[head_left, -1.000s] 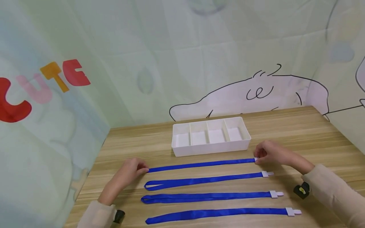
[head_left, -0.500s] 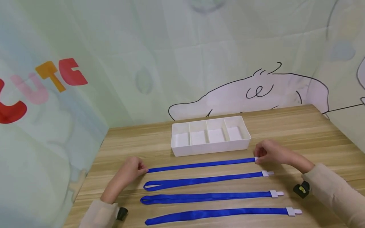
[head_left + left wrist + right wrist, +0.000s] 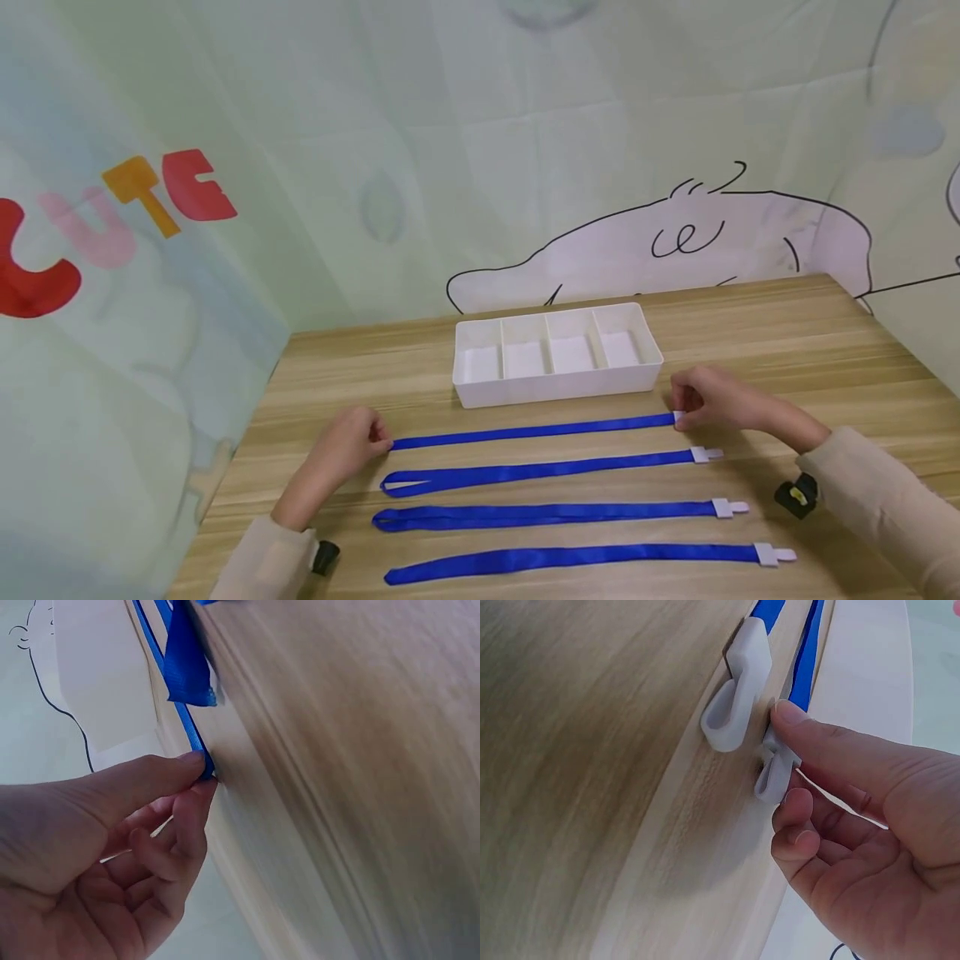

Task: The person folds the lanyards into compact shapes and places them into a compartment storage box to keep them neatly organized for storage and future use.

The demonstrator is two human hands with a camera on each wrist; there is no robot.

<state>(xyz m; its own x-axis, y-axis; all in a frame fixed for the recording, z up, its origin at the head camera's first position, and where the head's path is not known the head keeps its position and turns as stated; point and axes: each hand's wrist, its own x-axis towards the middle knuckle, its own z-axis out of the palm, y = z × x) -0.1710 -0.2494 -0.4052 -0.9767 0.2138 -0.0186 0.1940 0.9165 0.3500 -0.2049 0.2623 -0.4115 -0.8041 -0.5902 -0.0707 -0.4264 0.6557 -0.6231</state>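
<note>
Plainly, the left hand (image 3: 341, 447) and right hand (image 3: 722, 400) each pinch one end of a blue lanyard (image 3: 532, 432).

From where I stand, it stretches straight between a white divided tray (image 3: 558, 389) and three more lanyards (image 3: 570, 514) on the wooden table (image 3: 345, 362); left thumb and fingertips hold its plain end, right ones the white clip (image 3: 775, 778).

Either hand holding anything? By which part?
Both hold the blue lanyard nearest the white tray. The left hand pinches its strap end; the right hand grips the opposite end, at the white clip.
</note>
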